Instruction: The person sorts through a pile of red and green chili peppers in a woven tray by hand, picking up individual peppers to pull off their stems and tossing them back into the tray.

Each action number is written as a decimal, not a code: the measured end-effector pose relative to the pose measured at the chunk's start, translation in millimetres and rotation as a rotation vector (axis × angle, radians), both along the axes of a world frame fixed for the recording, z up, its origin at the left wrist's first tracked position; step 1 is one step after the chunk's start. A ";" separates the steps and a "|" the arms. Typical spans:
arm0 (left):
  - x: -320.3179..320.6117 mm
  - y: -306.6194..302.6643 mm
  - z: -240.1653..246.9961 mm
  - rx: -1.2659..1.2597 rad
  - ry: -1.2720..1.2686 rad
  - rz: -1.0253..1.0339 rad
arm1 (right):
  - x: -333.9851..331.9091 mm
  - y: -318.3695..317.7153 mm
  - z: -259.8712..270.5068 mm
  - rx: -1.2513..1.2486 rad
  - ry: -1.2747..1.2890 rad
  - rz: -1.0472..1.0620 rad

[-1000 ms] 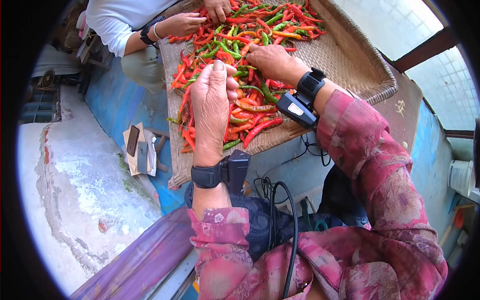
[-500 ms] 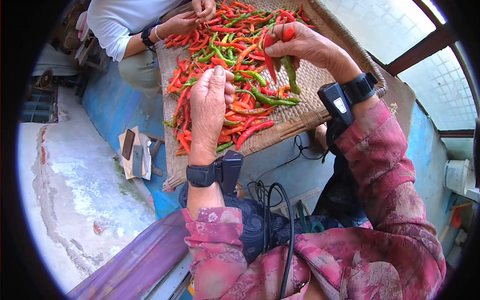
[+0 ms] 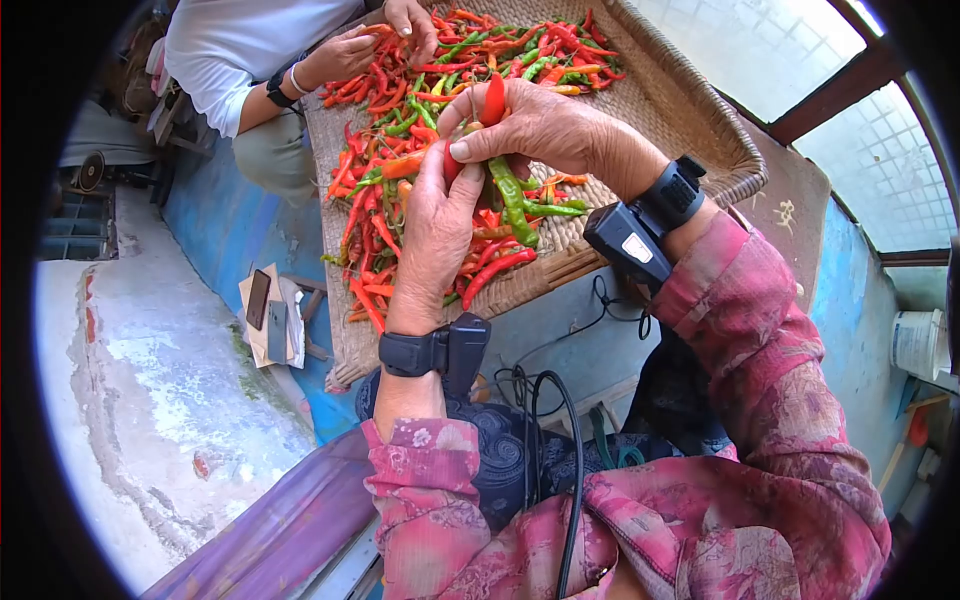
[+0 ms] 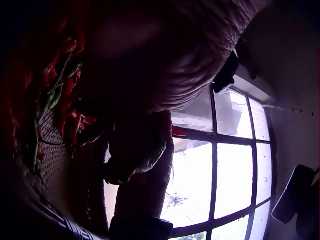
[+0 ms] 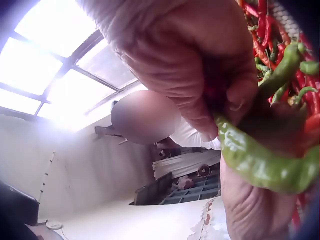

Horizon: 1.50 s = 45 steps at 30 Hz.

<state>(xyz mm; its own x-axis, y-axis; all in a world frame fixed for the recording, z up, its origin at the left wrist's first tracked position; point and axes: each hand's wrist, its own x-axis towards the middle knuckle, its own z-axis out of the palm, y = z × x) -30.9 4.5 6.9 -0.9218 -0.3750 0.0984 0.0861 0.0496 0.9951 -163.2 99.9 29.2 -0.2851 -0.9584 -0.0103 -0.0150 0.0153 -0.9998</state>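
Observation:
My right hand (image 3: 550,125) holds several chili peppers together over the pile, among them a red chili pepper (image 3: 494,98) pointing up and a green chili pepper (image 3: 512,200) hanging down. In the right wrist view, the curved green one (image 5: 270,167) shows large below the fingers. My left hand (image 3: 435,225) meets the right from below, thumb and forefinger pinching a red chili pepper (image 3: 451,163) between the two hands. An orange chili pepper (image 3: 403,166) lies along the left fingers. The left wrist view is dark, with the hand mostly in shadow.
Red and green chilies (image 3: 375,215) are heaped on a woven tray (image 3: 690,125) with a raised rim. Across it, another person's hands (image 3: 345,55) work at the far left. Black cables (image 3: 570,400) hang near my lap. Two phones (image 3: 258,298) lie on a stool at left.
My right hand went down to the pile, rose to the right with several chilies, then came back left to meet my left hand. The left hand now pinches at a red chili.

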 end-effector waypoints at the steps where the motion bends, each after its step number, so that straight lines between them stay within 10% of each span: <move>1: 0.1 -0.8 -1.2 0.015 0.014 -0.004 | 2.3 -0.7 -0.5 -0.020 -0.007 -0.044; 9: 3.0 0.8 9.6 0.408 0.083 -0.065 | 15.8 -14.2 -1.5 -0.183 0.192 -0.290; 12: 0.6 9.1 7.7 0.042 0.127 0.020 | 16.9 -18.5 -7.0 -0.218 0.259 -0.328; 24: 12.4 -22.9 14.3 0.499 0.127 0.285 | 0.3 -13.1 -6.5 -0.349 -0.632 -0.085; 29: 10.9 -4.7 21.1 0.535 0.126 0.002 | 12.8 -18.4 -9.0 -0.280 -0.555 -0.186; 37: 7.4 -15.3 2.7 0.360 0.120 0.379 | 12.8 -17.9 -5.5 -0.246 -0.281 -0.416; 45: 7.7 -3.5 14.4 0.360 0.097 0.259 | 21.9 -21.0 -10.5 -0.093 -0.202 -0.310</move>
<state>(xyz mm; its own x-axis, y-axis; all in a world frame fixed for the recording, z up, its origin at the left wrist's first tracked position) -23.3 1.0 21.3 -0.7861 -0.6181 0.0006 0.2099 -0.2660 0.9409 -141.3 78.9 18.7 -0.5630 -0.8264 -0.0126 0.1733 -0.1032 -0.9795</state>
